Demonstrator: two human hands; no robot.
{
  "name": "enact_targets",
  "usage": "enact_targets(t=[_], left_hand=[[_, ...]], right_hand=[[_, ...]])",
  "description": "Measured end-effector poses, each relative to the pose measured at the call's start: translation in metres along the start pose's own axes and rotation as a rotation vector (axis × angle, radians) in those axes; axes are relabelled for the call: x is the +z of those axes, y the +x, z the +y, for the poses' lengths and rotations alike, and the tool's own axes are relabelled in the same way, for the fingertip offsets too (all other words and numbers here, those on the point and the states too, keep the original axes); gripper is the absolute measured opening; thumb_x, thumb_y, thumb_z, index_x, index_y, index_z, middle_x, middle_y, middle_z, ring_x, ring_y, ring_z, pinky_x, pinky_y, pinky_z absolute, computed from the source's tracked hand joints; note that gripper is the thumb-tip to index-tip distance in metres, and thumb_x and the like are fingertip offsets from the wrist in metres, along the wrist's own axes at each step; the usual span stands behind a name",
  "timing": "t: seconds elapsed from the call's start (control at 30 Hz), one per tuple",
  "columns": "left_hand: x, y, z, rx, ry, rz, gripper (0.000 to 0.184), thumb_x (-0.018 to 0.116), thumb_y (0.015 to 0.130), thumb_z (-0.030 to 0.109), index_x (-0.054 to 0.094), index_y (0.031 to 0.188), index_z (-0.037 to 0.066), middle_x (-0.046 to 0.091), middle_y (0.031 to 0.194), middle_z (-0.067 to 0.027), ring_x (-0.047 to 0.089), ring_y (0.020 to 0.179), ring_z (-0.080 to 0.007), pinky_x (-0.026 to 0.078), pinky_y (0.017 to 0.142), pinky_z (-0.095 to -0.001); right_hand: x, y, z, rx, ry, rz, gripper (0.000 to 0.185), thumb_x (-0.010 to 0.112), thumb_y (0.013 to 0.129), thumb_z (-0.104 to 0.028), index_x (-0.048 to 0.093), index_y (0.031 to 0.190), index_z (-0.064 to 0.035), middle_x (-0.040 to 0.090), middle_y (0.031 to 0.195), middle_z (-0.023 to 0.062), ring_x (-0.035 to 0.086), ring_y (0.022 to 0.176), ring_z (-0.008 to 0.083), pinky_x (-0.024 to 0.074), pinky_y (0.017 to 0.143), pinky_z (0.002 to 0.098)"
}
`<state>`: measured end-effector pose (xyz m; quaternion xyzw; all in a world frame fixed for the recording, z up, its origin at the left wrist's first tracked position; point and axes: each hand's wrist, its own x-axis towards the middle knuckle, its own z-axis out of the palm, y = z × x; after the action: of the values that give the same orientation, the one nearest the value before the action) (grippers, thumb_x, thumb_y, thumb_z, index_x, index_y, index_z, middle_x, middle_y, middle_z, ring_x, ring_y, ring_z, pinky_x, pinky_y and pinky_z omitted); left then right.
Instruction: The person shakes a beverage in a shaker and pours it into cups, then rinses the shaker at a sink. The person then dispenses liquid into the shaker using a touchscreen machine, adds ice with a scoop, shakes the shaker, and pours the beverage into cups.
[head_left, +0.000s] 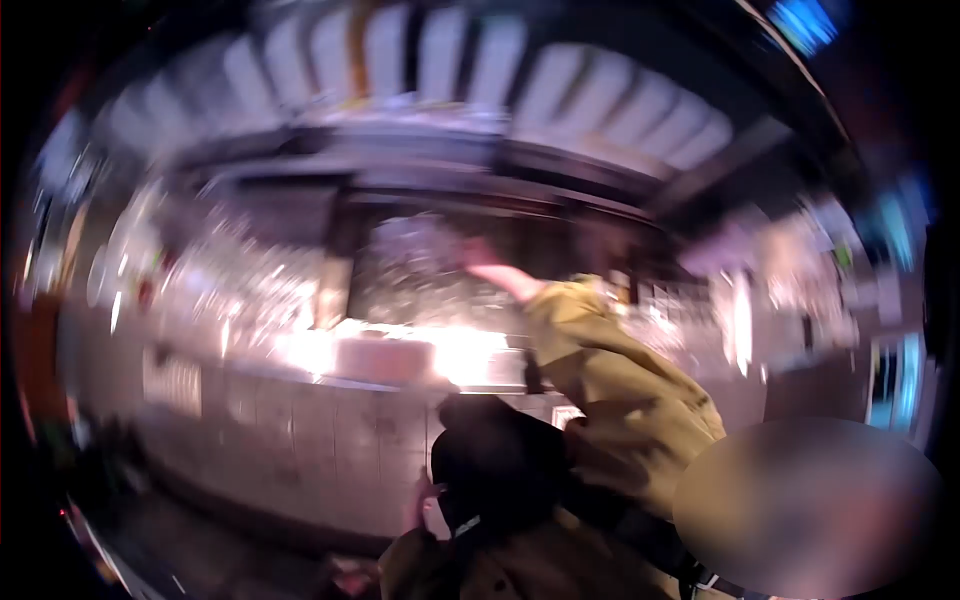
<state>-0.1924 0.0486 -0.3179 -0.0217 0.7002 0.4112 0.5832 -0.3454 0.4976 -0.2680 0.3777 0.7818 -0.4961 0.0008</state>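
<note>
Motion blur smears most of the head view. My right arm, in a tan sleeve (620,380), stretches up and to the left. At its end my right hand (488,262) is in front of a dark opening above the counter, close to a pale, shiny blurred shape (410,240). Whether the hand touches that shape I cannot tell; its fingers are smeared. Low at the bottom edge, what looks like my left hand (353,576) shows as a blurred patch beside a tan cuff. Its fingers cannot be made out. A black item (500,455) lies against the front of my tan jacket.
A brightly lit counter (390,360) with a pale panelled front (310,440) runs across the view. Glittering blurred items (235,270) crowd its left side. A row of white panels (440,60) hangs above. Further blurred items (790,270) are at right.
</note>
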Motion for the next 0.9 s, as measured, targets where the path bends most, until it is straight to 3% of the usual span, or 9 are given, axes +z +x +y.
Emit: enact_targets(t=[0.1,0.23,0.3,0.43,0.57,0.63,0.67,0.73,0.9], left_hand=[[-0.031,-0.017,0.111,0.141,0.269,-0.242,0.059,0.061,0.085,0.020,0.033,0.136,0.009,0.056,0.110,-0.0103,0.057,0.090,-0.0176,0.049,0.073,-0.0291],[-0.019,-0.077,0.297,0.671,0.531,-0.183,0.055,0.062,0.084,0.015,0.039,0.133,0.008,0.057,0.105,-0.0079,0.056,0.088,-0.0121,0.047,0.074,-0.0249],[0.031,-0.088,0.384,0.936,0.524,-0.047,0.046,0.061,0.084,0.011,0.045,0.127,0.003,0.058,0.104,-0.0057,0.055,0.093,-0.0117,0.044,0.082,-0.0249],[0.134,-0.075,0.492,1.211,0.507,-0.152,0.044,0.060,0.084,0.011,0.047,0.125,0.000,0.058,0.112,-0.0114,0.056,0.102,-0.0173,0.043,0.090,-0.0291],[0.267,-0.043,0.573,1.230,0.764,-0.337,0.061,0.067,0.077,0.021,0.043,0.129,0.002,0.051,0.124,-0.0191,0.050,0.115,-0.0258,0.038,0.098,-0.0345],[0.330,-0.011,0.600,1.331,0.823,-0.368,0.076,0.073,0.071,0.026,0.036,0.134,0.004,0.041,0.133,-0.0208,0.039,0.124,-0.0287,0.030,0.104,-0.0369],[0.362,-0.010,0.607,1.406,0.892,-0.321,0.085,0.075,0.068,0.027,0.031,0.137,0.005,0.035,0.138,-0.0209,0.033,0.129,-0.0295,0.027,0.106,-0.0378],[0.407,-0.005,0.615,1.490,0.955,-0.297,0.104,0.080,0.060,0.030,0.021,0.141,0.006,0.024,0.143,-0.0200,0.024,0.133,-0.0315,0.023,0.108,-0.0390],[0.459,0.008,0.610,1.529,0.860,-0.237,0.124,0.086,0.051,0.024,0.004,0.144,0.010,0.030,0.135,-0.0261,0.030,0.126,-0.0370,0.028,0.104,-0.0407]], right_hand=[[-0.043,-0.021,-0.029,0.004,-0.003,0.099,0.042,0.050,0.083,-0.039,0.061,0.105,-0.0050,0.064,0.085,0.0227,0.062,0.087,0.0357,0.0470,0.076,0.0443],[-0.137,-0.101,-0.050,0.020,-0.056,0.090,0.031,0.055,0.079,-0.030,0.065,0.095,-0.0054,0.067,0.083,0.0145,0.065,0.080,0.0272,0.0489,0.072,0.0375],[-0.177,-0.132,-0.028,0.045,0.020,0.134,0.029,0.057,0.076,-0.032,0.068,0.080,-0.0053,0.066,0.075,0.0128,0.066,0.078,0.0238,0.0492,0.070,0.0365],[-0.274,-0.191,0.031,0.033,-0.042,0.171,0.034,0.062,0.073,-0.038,0.068,0.088,-0.0079,0.067,0.077,0.0145,0.066,0.078,0.0248,0.0499,0.069,0.0373],[-0.378,-0.260,0.075,0.165,-0.195,0.337,0.028,0.054,0.076,-0.028,0.068,0.090,-0.0076,0.066,0.080,0.0176,0.066,0.080,0.0294,0.0504,0.071,0.0415],[-0.430,-0.295,0.082,-0.007,-0.408,0.429,0.025,0.054,0.078,-0.022,0.067,0.090,-0.0051,0.065,0.080,0.0203,0.065,0.077,0.0321,0.0509,0.068,0.0424],[-0.458,-0.293,0.105,0.129,-0.479,0.434,0.035,0.048,0.079,-0.031,0.066,0.100,-0.0097,0.066,0.081,0.0132,0.064,0.075,0.0251,0.0480,0.071,0.0378],[-0.508,-0.313,0.098,0.350,-0.389,0.520,0.034,0.047,0.077,-0.034,0.066,0.086,-0.0079,0.067,0.080,0.0112,0.064,0.078,0.0242,0.0479,0.074,0.0371],[-0.599,-0.309,0.100,0.171,-0.442,0.579,0.030,0.052,0.077,-0.032,0.066,0.078,-0.0046,0.066,0.073,0.0115,0.065,0.074,0.0240,0.0477,0.068,0.0366]])
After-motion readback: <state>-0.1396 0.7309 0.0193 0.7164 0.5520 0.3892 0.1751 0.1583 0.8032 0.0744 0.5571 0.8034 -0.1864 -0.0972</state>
